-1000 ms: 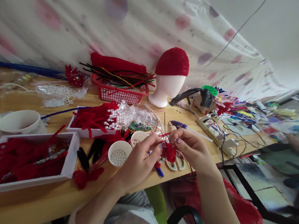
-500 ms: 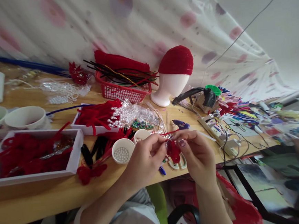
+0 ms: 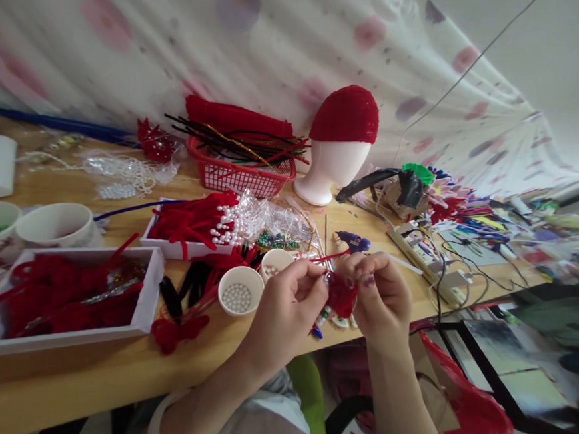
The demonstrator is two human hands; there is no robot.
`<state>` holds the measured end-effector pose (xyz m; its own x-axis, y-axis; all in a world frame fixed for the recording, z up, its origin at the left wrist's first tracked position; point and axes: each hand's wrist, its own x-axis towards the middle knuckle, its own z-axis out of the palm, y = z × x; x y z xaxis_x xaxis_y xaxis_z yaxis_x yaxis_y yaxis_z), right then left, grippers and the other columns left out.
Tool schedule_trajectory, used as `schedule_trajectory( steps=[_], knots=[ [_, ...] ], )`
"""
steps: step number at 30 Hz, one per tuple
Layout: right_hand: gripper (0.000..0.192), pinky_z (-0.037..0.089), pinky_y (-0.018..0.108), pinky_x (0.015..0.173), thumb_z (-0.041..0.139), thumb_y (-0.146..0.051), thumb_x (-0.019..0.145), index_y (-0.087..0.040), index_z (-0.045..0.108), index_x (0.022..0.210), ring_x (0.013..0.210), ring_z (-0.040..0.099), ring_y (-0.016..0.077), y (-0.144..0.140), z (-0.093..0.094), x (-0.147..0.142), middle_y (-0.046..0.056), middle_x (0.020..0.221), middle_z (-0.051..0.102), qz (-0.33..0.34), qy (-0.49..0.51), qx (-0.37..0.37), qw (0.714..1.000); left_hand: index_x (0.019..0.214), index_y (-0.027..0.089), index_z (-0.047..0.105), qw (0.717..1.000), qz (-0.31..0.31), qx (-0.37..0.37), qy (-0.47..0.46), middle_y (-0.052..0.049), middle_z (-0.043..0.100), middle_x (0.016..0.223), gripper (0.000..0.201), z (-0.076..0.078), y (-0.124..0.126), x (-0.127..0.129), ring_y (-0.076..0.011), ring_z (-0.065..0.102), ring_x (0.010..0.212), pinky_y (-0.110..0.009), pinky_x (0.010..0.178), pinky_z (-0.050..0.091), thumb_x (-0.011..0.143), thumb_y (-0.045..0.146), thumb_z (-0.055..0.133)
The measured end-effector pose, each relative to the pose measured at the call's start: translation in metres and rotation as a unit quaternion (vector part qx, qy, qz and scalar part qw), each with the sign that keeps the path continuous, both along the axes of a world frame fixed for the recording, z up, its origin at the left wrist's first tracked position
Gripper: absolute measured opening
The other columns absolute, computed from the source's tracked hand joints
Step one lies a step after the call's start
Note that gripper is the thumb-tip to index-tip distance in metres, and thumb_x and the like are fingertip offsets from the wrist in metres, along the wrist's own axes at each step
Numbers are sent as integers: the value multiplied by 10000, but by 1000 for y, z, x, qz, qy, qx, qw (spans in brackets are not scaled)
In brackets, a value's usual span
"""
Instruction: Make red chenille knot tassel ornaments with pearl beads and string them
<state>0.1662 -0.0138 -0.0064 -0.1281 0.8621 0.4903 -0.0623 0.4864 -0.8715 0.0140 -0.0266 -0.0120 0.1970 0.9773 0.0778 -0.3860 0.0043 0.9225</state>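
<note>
A small red fuzzy ornament (image 3: 342, 295) is pinched between the left hand (image 3: 285, 311) and the right hand (image 3: 383, 296) just above the near edge of the wooden table (image 3: 82, 380), with both sets of fingertips closed on it and a thin red wire stem (image 3: 329, 257) projecting upward from the piece. The step in hand is judged to be the shaping or twisting of the red piece around its stem; a firm hold by one hand and a fine turn by the other would be called for next, though the exact join is hidden by the fingers.

Just beside the left hand, a white cup of pearl beads (image 3: 240, 290) is seen, with a second small cup (image 3: 275, 262) behind it. A white tray of red pieces (image 3: 70, 302) lies at the left, and a red basket (image 3: 241, 174) of dark and red stems stands farther back, near a white foam head wearing a red cap (image 3: 340, 143). A power strip (image 3: 423, 253) with cables is laid to the right.
</note>
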Motion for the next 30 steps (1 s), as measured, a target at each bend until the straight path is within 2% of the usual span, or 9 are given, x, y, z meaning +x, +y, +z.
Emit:
schedule_trajectory(
  steps=[5,10,14,17,21,26,30],
  knots=[
    [114,447,241,642,730,-306,904,-233,682,832,673,556,123,-1,10,3,-17,724,619,0,28,-71,997,935,184,646,996,-13,75,39,-6,698,826,84,-5,0,-3,-130,661,750,-222,675,510,933,225,573],
    [78,472,209,689,765,-279,878,-235,724,829,759,591,109,-5,14,7,-7,820,659,-34,6,-63,997,970,187,674,995,-15,97,31,-9,704,877,108,-6,0,-6,-128,664,763,-230,693,522,939,215,574],
    [63,471,219,715,716,-279,922,-239,713,873,777,593,114,-12,9,7,-1,838,666,-68,-10,-78,995,922,175,674,995,5,96,25,-19,700,865,109,1,0,-7,-139,666,784,-239,715,525,939,233,583],
    [68,459,237,723,685,-258,943,-236,687,879,783,582,125,-17,7,6,1,831,653,-93,-8,-51,994,933,166,674,996,4,86,29,-32,705,876,118,3,0,-7,-153,671,811,-259,743,527,936,244,585],
    [98,441,260,701,668,-258,949,-230,651,857,769,565,144,-19,6,3,4,794,617,-76,0,0,997,940,170,655,998,-15,58,19,-24,709,868,103,2,1,-7,-146,676,791,-245,711,527,926,253,595],
    [93,431,272,655,660,-274,952,-240,649,866,703,536,149,-17,11,6,1,746,578,-70,-21,0,997,908,169,665,997,-58,43,-11,-7,708,812,123,4,1,-8,-125,676,726,-220,662,524,930,279,616],
    [56,439,280,679,676,-234,935,-234,672,879,785,558,163,-21,16,6,23,820,602,-89,-55,16,994,884,170,663,999,-5,29,-19,-5,699,803,77,8,2,-7,-122,671,730,-203,635,516,910,230,621]
  ],
)
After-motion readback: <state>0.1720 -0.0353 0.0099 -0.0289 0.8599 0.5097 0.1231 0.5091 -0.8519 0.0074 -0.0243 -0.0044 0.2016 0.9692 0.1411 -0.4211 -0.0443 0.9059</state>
